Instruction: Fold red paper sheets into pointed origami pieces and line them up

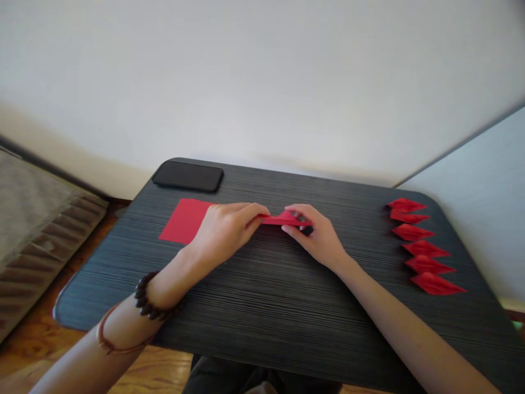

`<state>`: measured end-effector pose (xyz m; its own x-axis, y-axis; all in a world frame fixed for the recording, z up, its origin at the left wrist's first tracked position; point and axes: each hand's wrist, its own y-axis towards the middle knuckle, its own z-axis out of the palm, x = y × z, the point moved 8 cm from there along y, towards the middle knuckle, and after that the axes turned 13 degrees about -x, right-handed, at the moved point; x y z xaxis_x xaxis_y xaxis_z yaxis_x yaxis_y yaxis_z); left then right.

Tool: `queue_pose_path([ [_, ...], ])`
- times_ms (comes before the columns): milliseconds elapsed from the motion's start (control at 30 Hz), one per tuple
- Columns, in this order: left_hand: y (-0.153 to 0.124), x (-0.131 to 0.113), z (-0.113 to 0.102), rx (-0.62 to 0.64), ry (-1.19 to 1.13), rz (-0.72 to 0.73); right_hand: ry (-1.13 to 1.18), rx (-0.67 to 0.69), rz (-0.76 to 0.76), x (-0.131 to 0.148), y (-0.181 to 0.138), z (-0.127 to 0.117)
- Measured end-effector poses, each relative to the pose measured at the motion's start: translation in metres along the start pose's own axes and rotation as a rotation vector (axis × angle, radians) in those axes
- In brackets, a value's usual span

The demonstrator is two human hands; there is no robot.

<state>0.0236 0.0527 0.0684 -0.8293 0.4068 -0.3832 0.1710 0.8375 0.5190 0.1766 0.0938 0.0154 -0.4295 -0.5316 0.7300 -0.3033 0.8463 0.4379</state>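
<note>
Between my two hands is a red folded paper boat (283, 219), held a little above the middle of the dark table. My left hand (229, 224) pinches its left end between thumb and fingers. At the other end, the thumb and fingers of my right hand (318, 232) close around the paper, and part of the fold is hidden behind them. Flat red square paper (182, 221) lies just left of my left hand, which covers its right part.
Several red folded paper boats (425, 249) stand in a column along the table's right side. A black phone (187, 176) lies at the back left corner. The dark table (287, 306) meets a white wall (262, 82) behind.
</note>
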Motion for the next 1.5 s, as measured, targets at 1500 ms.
queue_pose_path([
  [1500, -0.032, 0.027, 0.084, 0.458, -1.213, -0.905, 0.266, 0.104, 0.088, -0.004, -0.019, -0.011],
])
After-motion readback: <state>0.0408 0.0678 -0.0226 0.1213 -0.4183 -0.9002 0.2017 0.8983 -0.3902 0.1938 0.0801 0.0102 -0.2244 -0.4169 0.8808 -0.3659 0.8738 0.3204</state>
